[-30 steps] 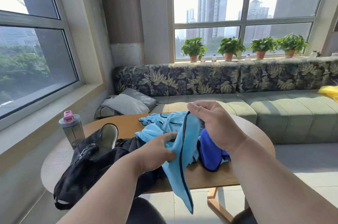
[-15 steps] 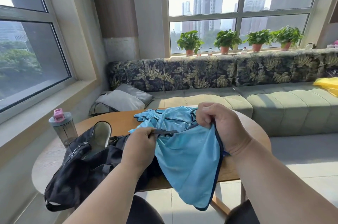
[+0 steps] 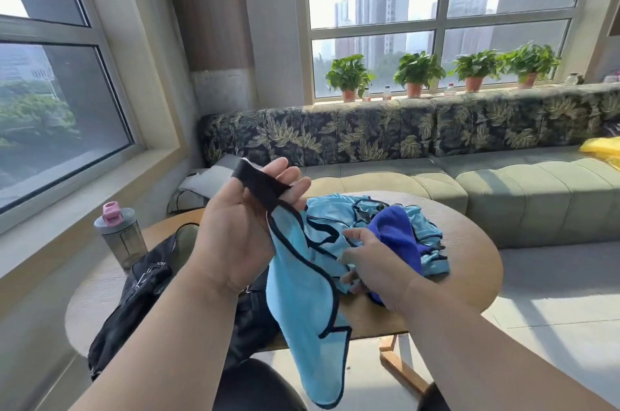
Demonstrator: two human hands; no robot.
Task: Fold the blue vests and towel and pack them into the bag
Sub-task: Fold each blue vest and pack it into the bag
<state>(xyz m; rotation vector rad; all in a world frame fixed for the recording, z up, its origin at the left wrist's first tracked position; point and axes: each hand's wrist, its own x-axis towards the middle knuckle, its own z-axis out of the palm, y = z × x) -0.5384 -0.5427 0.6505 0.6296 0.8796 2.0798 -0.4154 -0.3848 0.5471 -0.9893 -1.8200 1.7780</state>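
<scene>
A light blue vest (image 3: 302, 303) with dark trim hangs in front of the round wooden table (image 3: 469, 259), its lower end past the table's near edge. My left hand (image 3: 245, 226) is raised and grips the vest's black strap between the fingers. Lower and to the right, my right hand (image 3: 372, 266) pinches the vest's fabric. Another light blue vest (image 3: 339, 212) lies crumpled on the table behind. A dark blue towel (image 3: 399, 239) sits bunched on it, just past my right hand. The black bag (image 3: 141, 286) lies open on the table's left side.
A grey shaker bottle (image 3: 120, 236) with a pink cap stands at the table's left edge by the window ledge. A green sofa (image 3: 536, 189) with leaf-print back cushions runs behind the table. A grey pillow (image 3: 208, 179) lies at its left end.
My left hand rose with the vest's black strap. My right hand let go of the top edge and dropped to the fabric lower down. The vest now hangs longer; the towel is uncovered.
</scene>
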